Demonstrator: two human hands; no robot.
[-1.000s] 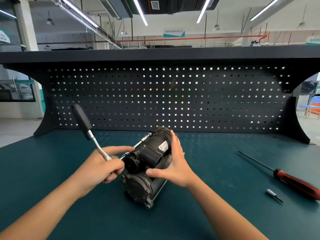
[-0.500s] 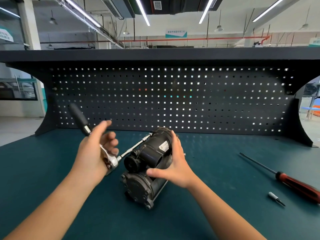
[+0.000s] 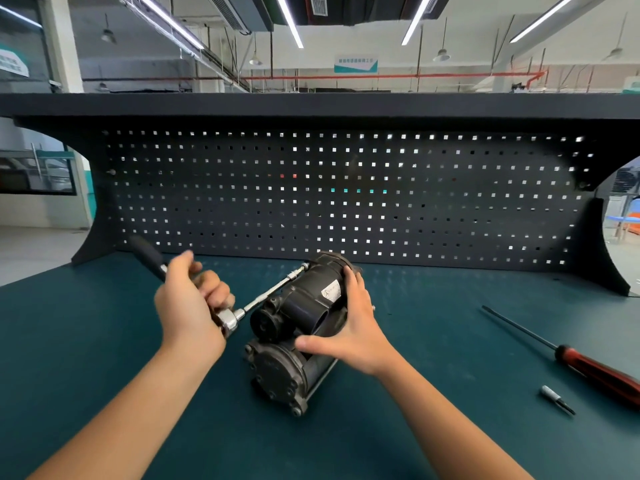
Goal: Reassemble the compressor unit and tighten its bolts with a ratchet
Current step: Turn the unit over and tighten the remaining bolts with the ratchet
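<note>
The compressor unit lies on its side mid-surface, near the person; the right hand clasps its black housing, thumb on the near side, probably to stop it rolling under torque; the left hand is wrapped round the ratchet close to its head; the long extension reaches the unit's far end, presumably onto a bolt.

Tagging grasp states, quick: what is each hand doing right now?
Left hand: fingers curled round the ratchet, near its head.
Right hand: fingers and thumb wrapped round the compressor unit.
</note>
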